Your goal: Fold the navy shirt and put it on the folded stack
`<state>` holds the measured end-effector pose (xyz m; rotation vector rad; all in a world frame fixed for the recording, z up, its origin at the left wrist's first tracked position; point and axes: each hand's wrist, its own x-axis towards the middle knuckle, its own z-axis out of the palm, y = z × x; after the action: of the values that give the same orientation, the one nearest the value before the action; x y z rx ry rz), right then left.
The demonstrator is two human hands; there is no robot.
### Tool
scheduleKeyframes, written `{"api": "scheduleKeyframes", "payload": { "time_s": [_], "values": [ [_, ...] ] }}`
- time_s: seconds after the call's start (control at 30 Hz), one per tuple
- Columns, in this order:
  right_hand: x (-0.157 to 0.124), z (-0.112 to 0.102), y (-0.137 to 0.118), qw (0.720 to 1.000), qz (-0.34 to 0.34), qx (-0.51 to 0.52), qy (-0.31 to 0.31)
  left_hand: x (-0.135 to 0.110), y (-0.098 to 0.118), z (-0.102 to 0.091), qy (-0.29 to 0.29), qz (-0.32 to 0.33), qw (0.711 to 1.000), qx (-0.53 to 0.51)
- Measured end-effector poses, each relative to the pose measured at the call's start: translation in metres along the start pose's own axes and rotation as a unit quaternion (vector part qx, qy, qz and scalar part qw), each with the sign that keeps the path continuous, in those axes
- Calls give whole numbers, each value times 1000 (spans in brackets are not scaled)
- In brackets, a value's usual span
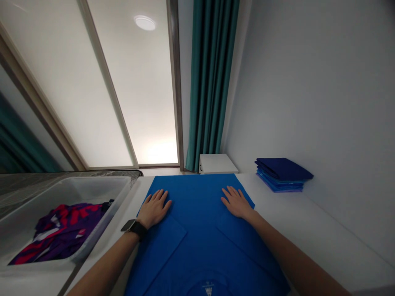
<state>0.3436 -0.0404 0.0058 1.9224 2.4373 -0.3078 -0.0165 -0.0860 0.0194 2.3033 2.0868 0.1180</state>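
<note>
A blue T-shirt (197, 242) lies spread flat in front of me, its neckline with a pale printed label toward me and its hem at the far side. Both sleeves show as angled outlines on the body. My left hand (154, 209) rests flat on the shirt's left part, fingers spread, with a dark watch (135, 227) on the wrist. On the right part, my right hand (236, 201) lies palm down, its fingers also stretched out. Neither hand grips the cloth. The shirt's nearest edge is cut off by the frame.
Folded blue garments form a stack (282, 174) on the white table (308, 222) by the right wall. At left stands a translucent plastic bin (101, 187) holding purple and red clothing (69, 228). Beyond the table are a white cabinet (218, 163), a teal curtain (212, 82) and frosted sliding doors (138, 94).
</note>
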Motion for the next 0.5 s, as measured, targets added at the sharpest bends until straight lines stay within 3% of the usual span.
{"api": "scheduleKeyframes", "payload": {
  "time_s": [0.23,0.5],
  "values": [
    [30,-13,-22,997,-70,21,1,26,5,-3,7,-5,1000,10],
    [72,-13,-84,982,-179,46,28,58,-2,-3,37,-1,999,7]
  ]
}}
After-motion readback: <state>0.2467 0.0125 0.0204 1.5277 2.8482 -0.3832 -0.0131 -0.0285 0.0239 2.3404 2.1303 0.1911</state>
